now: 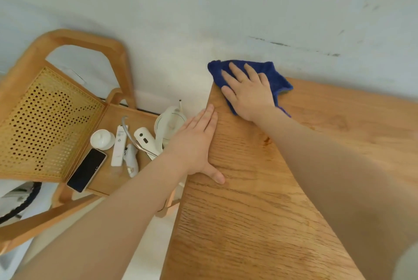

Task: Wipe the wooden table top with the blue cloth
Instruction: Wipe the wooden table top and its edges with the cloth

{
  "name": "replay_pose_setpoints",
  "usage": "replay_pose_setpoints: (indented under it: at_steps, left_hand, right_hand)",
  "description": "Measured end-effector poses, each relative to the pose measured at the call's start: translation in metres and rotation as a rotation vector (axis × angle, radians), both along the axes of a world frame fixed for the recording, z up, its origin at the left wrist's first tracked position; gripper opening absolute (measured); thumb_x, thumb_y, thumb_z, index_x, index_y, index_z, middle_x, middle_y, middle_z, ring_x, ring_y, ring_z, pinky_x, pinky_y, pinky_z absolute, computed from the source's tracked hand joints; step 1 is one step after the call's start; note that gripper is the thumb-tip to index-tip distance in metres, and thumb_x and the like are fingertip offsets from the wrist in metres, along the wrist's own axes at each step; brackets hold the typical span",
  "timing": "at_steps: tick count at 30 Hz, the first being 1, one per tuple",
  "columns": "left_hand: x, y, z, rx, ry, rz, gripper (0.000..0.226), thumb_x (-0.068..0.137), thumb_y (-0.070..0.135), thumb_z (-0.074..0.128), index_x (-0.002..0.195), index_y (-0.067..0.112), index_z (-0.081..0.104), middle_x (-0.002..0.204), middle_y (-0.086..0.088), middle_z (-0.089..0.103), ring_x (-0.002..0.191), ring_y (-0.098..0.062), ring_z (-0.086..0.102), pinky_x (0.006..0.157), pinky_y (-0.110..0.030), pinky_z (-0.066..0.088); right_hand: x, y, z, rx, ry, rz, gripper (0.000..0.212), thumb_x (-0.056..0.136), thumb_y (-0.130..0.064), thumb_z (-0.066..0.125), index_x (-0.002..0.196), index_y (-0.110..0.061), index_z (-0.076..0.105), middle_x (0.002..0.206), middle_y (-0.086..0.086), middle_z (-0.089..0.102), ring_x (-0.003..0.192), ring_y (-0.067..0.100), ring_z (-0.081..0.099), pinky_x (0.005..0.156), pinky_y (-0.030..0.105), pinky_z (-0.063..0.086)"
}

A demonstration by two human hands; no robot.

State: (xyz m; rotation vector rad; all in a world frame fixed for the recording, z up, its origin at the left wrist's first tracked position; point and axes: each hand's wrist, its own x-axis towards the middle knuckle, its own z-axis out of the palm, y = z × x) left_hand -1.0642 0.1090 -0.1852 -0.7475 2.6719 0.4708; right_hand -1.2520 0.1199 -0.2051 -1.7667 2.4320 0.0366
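Wood grain of the table top [260, 223] is filling the near view. At nine o'clock the left hand [196, 144] is lying flat on its edge, fingers straight and together. Farther, at twelve o'clock, the right hand [247, 92] is pressing the blue cloth [279, 80] onto the far corner, fingers spread, beside the wall [226, 8]. A chair [52, 121] is carrying a phone [86, 169] at ten o'clock.

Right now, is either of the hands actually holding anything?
No. The right hand presses flat on the middle of the blue terry cloth; the left hand rests flat on the wooden table top's edge.
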Motion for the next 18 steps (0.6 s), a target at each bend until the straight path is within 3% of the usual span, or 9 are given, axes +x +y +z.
replay_pose_setpoints:
  at_steps: [4,6,8,10,13,15,18]
  left_hand:
    - [0.001,0.004,0.005,0.027,0.017,0.039,0.152,0.044,0.078,0.068,0.145,0.009,-0.022,0.153,-0.007,-0.028,0.143,-0.017,-0.018,0.11,-0.026,-0.014]
    - [0.002,0.006,0.006,0.03,0.024,0.081,0.151,0.045,0.077,0.069,0.144,0.009,-0.023,0.153,-0.007,-0.029,0.143,-0.016,-0.019,0.108,-0.026,-0.015]
    - [0.002,0.008,0.007,0.044,0.039,0.104,0.15,0.047,0.076,0.069,0.144,0.008,-0.023,0.153,-0.006,-0.028,0.143,-0.016,-0.018,0.108,-0.024,-0.014]
    - [0.002,0.007,0.005,0.051,0.04,0.102,0.149,0.047,0.076,0.069,0.144,0.009,-0.023,0.154,-0.006,-0.027,0.143,-0.016,-0.017,0.11,-0.025,-0.012]
    - [0.002,0.004,0.004,0.062,-0.001,0.091,0.151,0.046,0.076,0.069,0.144,0.01,-0.024,0.153,-0.005,-0.03,0.144,-0.017,-0.016,0.109,-0.025,-0.011]
    - [0.002,0.004,0.003,0.053,-0.016,0.08,0.15,0.046,0.078,0.067,0.144,0.01,-0.024,0.152,-0.004,-0.03,0.144,-0.018,-0.013,0.11,-0.026,-0.01]
    - [0.002,0.007,0.008,0.004,-0.063,0.07,0.15,0.046,0.08,0.064,0.145,0.009,-0.022,0.154,-0.005,-0.028,0.144,-0.018,-0.011,0.115,-0.032,-0.008]
  right_hand:
    - [0.03,0.059,0.007,-0.077,-0.117,0.076,0.061,0.09,-0.052,0.007,0.137,-0.032,0.041,0.15,-0.007,0.032,0.136,0.026,0.028,0.101,0.044,0.025]
    - [0.033,0.074,0.01,-0.119,-0.126,0.118,0.054,0.09,-0.049,0.019,0.122,-0.026,0.057,0.138,-0.003,0.049,0.123,0.03,0.045,0.089,0.044,0.036]
    - [0.029,0.072,0.007,-0.113,-0.058,0.172,0.048,0.088,-0.05,0.029,0.115,-0.022,0.058,0.134,-0.001,0.053,0.118,0.031,0.05,0.088,0.045,0.039]
    - [0.019,0.056,0.001,-0.082,-0.029,0.171,0.052,0.089,-0.052,0.027,0.127,-0.024,0.05,0.144,-0.003,0.042,0.13,0.028,0.04,0.103,0.052,0.027]
    - [-0.002,0.016,-0.003,-0.043,-0.024,-0.045,0.048,0.097,-0.046,0.023,0.143,-0.032,0.027,0.155,-0.008,0.018,0.142,0.022,0.013,0.112,0.053,0.006]
    - [-0.011,-0.007,-0.002,-0.032,-0.045,-0.187,0.046,0.098,-0.043,0.022,0.144,-0.035,0.022,0.156,-0.007,0.014,0.143,0.022,0.008,0.112,0.053,0.006]
    - [-0.004,-0.006,-0.002,-0.006,-0.07,-0.205,0.046,0.099,-0.041,0.021,0.144,-0.034,0.021,0.156,-0.006,0.012,0.143,0.023,0.007,0.112,0.053,0.008]
